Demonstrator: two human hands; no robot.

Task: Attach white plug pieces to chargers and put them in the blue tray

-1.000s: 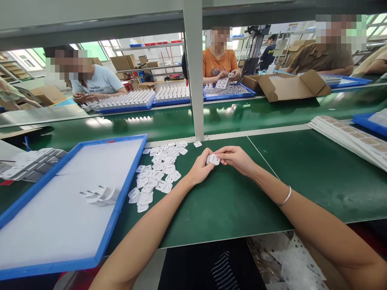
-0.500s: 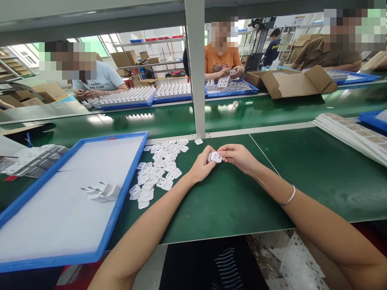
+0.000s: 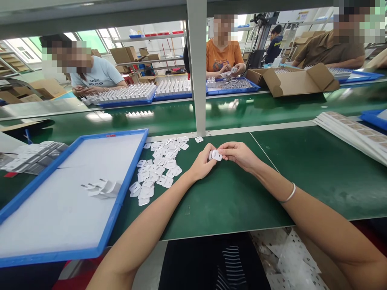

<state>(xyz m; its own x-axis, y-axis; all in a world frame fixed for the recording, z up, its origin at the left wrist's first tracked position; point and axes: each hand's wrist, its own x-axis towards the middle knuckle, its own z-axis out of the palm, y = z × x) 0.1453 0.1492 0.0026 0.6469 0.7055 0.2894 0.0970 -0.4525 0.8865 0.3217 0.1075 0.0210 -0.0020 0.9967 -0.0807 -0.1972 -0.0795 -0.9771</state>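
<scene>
My left hand (image 3: 203,162) is closed around a small white charger housing (image 3: 211,155), mostly hidden by the fingers. At its end is a white cover plate (image 3: 217,155) with a dark slot, facing me. The fingertips of my right hand (image 3: 237,154) pinch the plate's right edge; whether it is seated flat on the housing I cannot tell. Left of my hands lies a loose pile of similar white cover plates (image 3: 157,167). A few white chargers with pins (image 3: 104,188) stand in the blue-rimmed tray (image 3: 112,225) further left.
Stacked white parts (image 3: 36,155) stand beyond the tray at far left. White sheets (image 3: 353,135) are piled at the right. A grey post (image 3: 197,72) rises at the table's back edge. Across the green belt (image 3: 169,108), co-workers handle parts near trays and an open cardboard box (image 3: 299,82).
Both hands keep nearly the same hold on the charger housing and cover plate. The view has shifted slightly, and the co-worker in orange has moved their hands a little.
</scene>
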